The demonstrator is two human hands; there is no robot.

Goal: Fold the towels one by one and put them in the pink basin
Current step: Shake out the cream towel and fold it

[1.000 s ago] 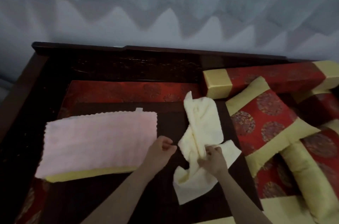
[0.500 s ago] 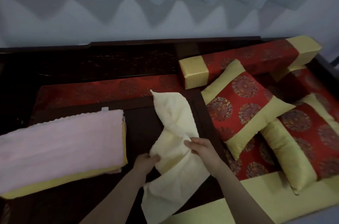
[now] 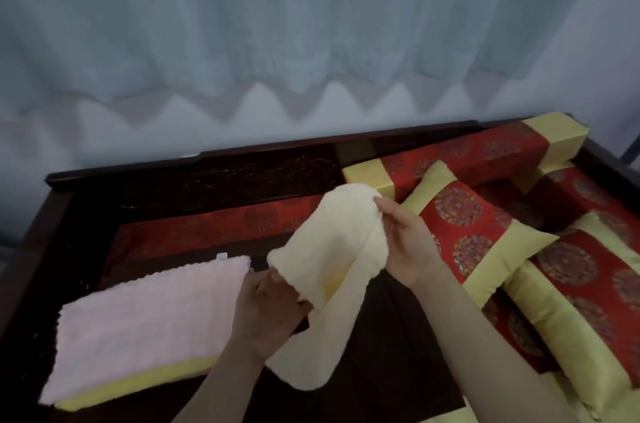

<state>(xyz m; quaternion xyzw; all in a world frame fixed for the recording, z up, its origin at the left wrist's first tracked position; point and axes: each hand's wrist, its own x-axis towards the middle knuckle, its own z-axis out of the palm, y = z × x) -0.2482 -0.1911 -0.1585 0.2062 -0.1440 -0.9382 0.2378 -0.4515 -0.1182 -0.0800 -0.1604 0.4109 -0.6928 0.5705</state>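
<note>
both hands hold cream towel above dark surface

A single head-worn view looks forward and down over a dark bench, close above both forearms; a curtain fills the upper half, cushions lie right.

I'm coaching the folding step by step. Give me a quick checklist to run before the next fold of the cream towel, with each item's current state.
1. Left hand has a grip on the cream towel: ok.
2. Right hand grips the towel's top end: ok.
3. Towel spread flat and uncrumpled: not ok, it hangs bunched.
4. Corners matched: cannot tell.
5. Pink towel lies out of the way, flat at left: ok.
6. Pink basin within reach: cannot tell, not in view.
</note>
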